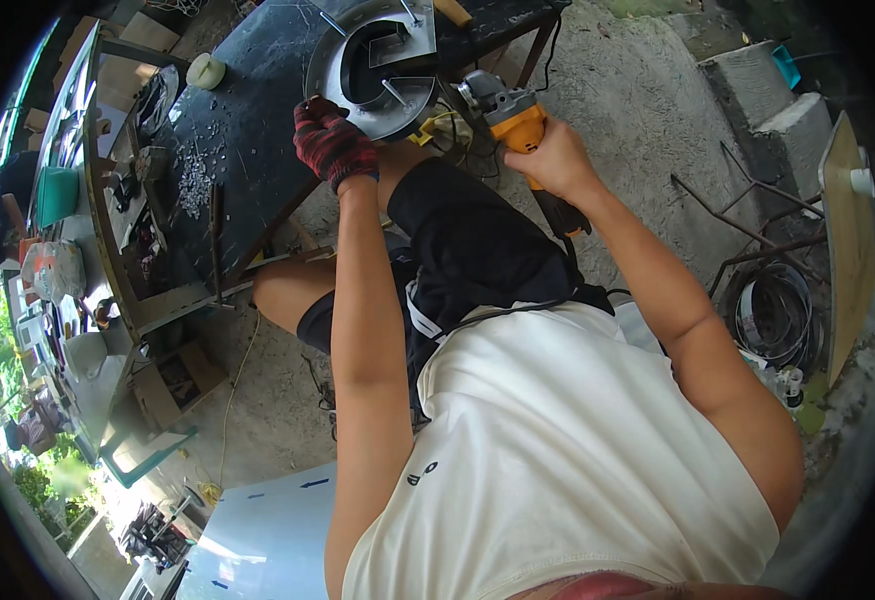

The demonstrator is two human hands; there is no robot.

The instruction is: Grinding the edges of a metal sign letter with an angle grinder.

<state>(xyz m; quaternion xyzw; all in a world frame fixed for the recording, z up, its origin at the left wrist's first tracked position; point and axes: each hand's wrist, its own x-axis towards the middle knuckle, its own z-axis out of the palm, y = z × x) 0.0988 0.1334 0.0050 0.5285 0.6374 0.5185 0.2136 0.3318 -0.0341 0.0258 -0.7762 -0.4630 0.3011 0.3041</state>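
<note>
My right hand (555, 163) is closed round the orange and black body of an angle grinder (519, 128). Its grey metal head points up and left, just right of the table edge and apart from the metal. My left hand (335, 143), in a red and black glove, has its fingers curled at the near left rim of a curved, C-shaped sheet metal piece (369, 118). That piece lies on the dark table (267, 130), with several short metal rods standing up from it. Part of the gloved fingers' hold is hidden.
Small metal bits (197, 175) are scattered on the table's left, near a pale round container (205, 71). A cluttered workbench (97, 200) stands at left. Yellow cable (442, 120) hangs under the grinder. Bent metal bars (747, 205) and coiled wire (775, 310) lie right.
</note>
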